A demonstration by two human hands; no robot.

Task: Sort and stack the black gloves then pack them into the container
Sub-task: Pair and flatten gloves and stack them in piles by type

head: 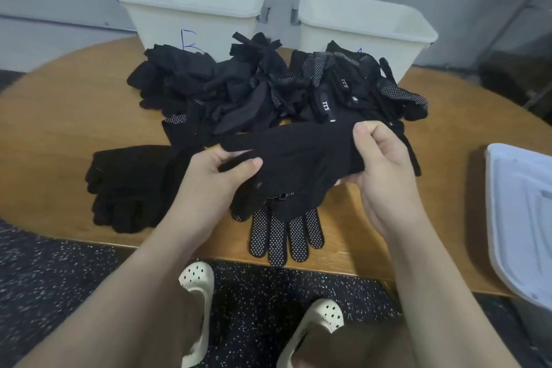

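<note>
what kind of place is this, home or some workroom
Probably a workroom or packing station, not a home: two lettered white bins on a wooden table, a bulk heap of black gloves, speckled rubber flooring.

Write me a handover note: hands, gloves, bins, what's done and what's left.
Left hand and right hand both grip one plain black glove above the table.
Dotted glove lies flat at the near edge; plain glove stack sits left.
Unsorted pile remains in front of the two white bins.
Done: sorting begun. Left: sort the pile, pack.
</note>
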